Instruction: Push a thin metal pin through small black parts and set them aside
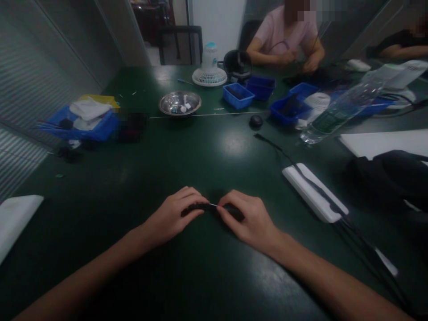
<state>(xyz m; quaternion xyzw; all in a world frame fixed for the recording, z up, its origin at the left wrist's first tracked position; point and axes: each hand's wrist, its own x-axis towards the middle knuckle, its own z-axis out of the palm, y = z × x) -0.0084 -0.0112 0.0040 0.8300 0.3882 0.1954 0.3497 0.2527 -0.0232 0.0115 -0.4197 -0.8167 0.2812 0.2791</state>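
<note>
Low over the dark green table (143, 249), both my hands grip a dark, narrow, slightly curved piece (210, 206); its exact kind is too dim to make out. My left hand (179, 211) is closed round its left part, thumb below and fingers above. The thumb and fingers of my right hand (249, 216) pinch its right part. A thin white line shows along the piece between my fingertips. Most of the piece is hidden by my fingers.
A white power strip (314, 191) with a black cable lies right of my hands, near a plastic bottle (344, 109). Further off are a metal bowl (180, 103), a white fan (209, 67), blue bins (238, 96) and a filled blue basket (100, 127). Two other people sit at the far side.
</note>
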